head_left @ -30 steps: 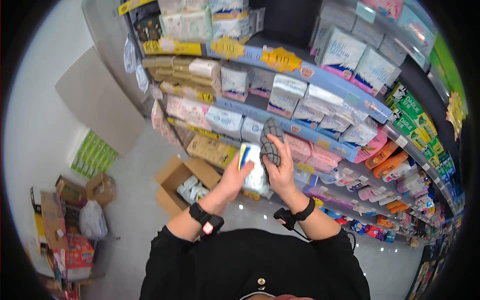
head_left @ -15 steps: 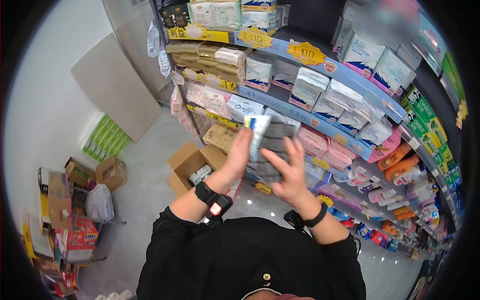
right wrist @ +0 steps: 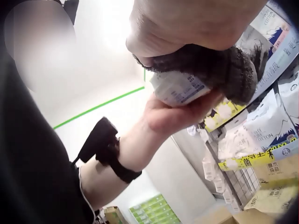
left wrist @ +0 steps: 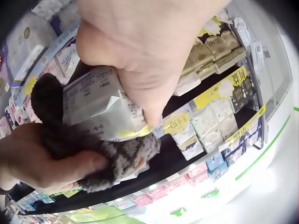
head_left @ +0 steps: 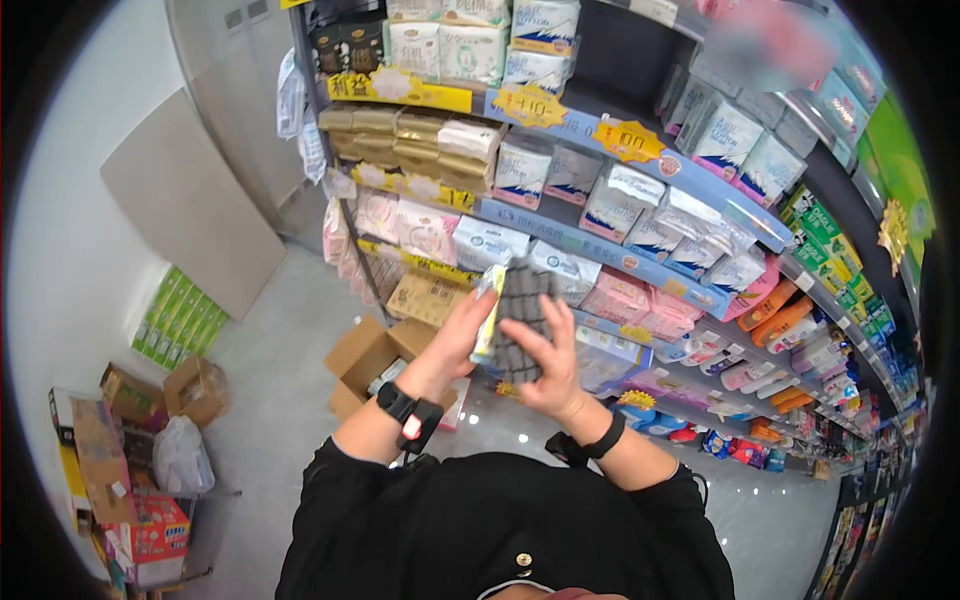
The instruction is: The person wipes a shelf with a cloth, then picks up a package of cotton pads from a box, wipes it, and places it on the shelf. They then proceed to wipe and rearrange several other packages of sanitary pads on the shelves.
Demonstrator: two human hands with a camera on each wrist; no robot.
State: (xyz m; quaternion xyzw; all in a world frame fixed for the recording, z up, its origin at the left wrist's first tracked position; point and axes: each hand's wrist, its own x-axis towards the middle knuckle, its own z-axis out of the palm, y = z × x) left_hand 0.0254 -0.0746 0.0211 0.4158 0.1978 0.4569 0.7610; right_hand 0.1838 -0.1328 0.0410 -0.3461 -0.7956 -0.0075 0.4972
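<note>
In the head view my left hand (head_left: 458, 332) grips a white plastic-wrapped pack (head_left: 489, 318) with yellow along its edge. My right hand (head_left: 550, 362) holds a dark grey checked cloth (head_left: 523, 305) flat against the pack, hiding most of that face. The left wrist view shows the pack's printed white side (left wrist: 93, 107) under the left thumb, while the fuzzy cloth (left wrist: 140, 151) wraps below it in the right hand (left wrist: 51, 161). From the right wrist, one end of the pack (right wrist: 180, 88) shows between the left palm and the cloth (right wrist: 240, 74).
Shelves of wrapped packs (head_left: 615, 205) rise in front, with yellow price tags (head_left: 628, 138) along their edges. An open cardboard box (head_left: 365, 360) with packs inside stands on the floor. Boxes and a white plastic bag (head_left: 183, 455) sit at the left; a grey panel (head_left: 195, 200) leans on the wall.
The pack has turned from showing its white face to nearly edge-on. The right hand has brought the cloth from the pack's upper right down across its face, fingers now spread over it.
</note>
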